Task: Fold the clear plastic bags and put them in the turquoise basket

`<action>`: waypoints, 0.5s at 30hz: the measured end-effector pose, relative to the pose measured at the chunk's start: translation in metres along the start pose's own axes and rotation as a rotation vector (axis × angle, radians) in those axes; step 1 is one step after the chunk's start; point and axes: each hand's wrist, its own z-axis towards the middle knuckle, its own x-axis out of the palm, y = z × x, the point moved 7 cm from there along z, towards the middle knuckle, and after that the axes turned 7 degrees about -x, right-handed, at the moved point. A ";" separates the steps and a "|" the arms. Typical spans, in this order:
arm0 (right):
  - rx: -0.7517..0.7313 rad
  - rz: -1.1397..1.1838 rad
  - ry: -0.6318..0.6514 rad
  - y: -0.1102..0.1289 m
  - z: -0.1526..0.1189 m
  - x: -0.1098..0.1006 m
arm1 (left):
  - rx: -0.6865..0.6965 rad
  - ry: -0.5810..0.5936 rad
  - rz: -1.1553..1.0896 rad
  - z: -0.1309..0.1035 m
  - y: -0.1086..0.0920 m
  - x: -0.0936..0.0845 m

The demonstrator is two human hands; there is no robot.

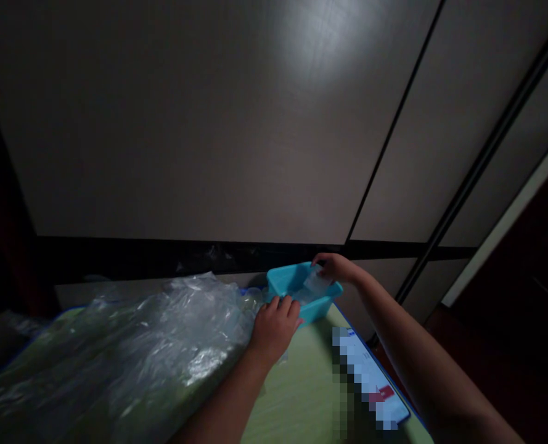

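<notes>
A turquoise plastic bin (317, 311) stands near the back edge of the table, with translucent plastic pieces inside it. My left hand (277, 320) is curled over its near left rim, gripping it. Over the bin's right end, my right hand (336, 269) pinches a translucent plastic piece (317, 281), tilted down into the bin; its exact kind is too blurred to tell. Some clear round plastic items (253, 299) lie just left of the bin, partly behind my left hand.
A large heap of clear plastic sheeting (163, 345) covers the left of the green table (296, 394). A lit phone (370, 376), partly pixelated, lies by the right edge. Tall cabinet doors (209, 135) rise right behind the table.
</notes>
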 end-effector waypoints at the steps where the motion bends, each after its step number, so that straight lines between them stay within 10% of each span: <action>1: 0.010 -0.047 0.040 0.001 0.008 0.008 | -0.005 -0.002 0.000 0.000 0.000 0.001; 15: 0.097 -0.522 0.283 -0.001 0.035 0.056 | -0.020 -0.063 -0.044 -0.002 0.006 0.002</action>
